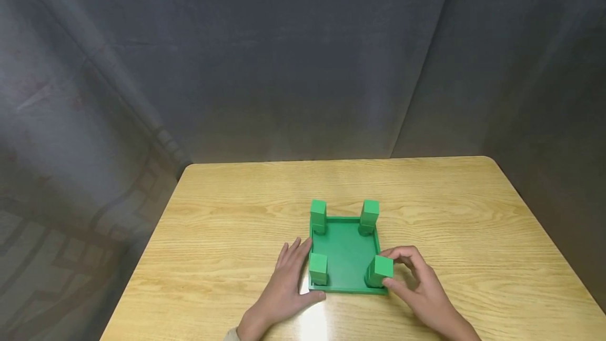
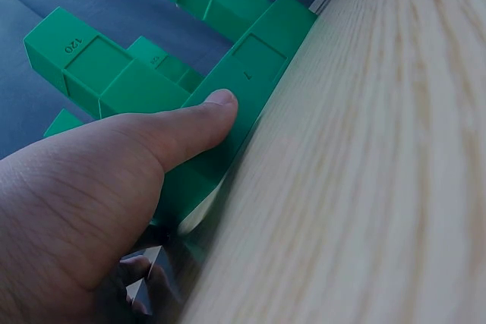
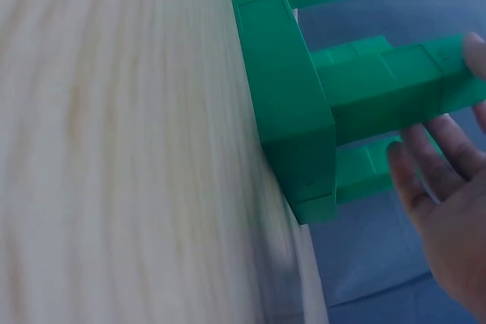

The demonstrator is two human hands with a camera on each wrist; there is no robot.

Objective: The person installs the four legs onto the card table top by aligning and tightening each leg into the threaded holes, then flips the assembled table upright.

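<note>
A square green tray (image 1: 347,249) with low walls lies on the table, a block-like green post standing at each corner. My right hand (image 1: 423,284) pinches the near right post (image 1: 382,266) between thumb and fingers, close to its top. Along the tray's left wall, my left hand (image 1: 283,291) rests with straight fingers. Its thumb (image 2: 205,123) presses on the front wall, as the left wrist view shows. Just inside that hand stands the near left post (image 1: 318,266). The far left post (image 1: 319,212) and far right post (image 1: 370,213) stand untouched.
The light wooden table (image 1: 218,225) has rounded far corners. Dark grey cloth (image 1: 293,67) hangs behind it and down both sides. In the left wrist view, raised panels and a number mark the near left post.
</note>
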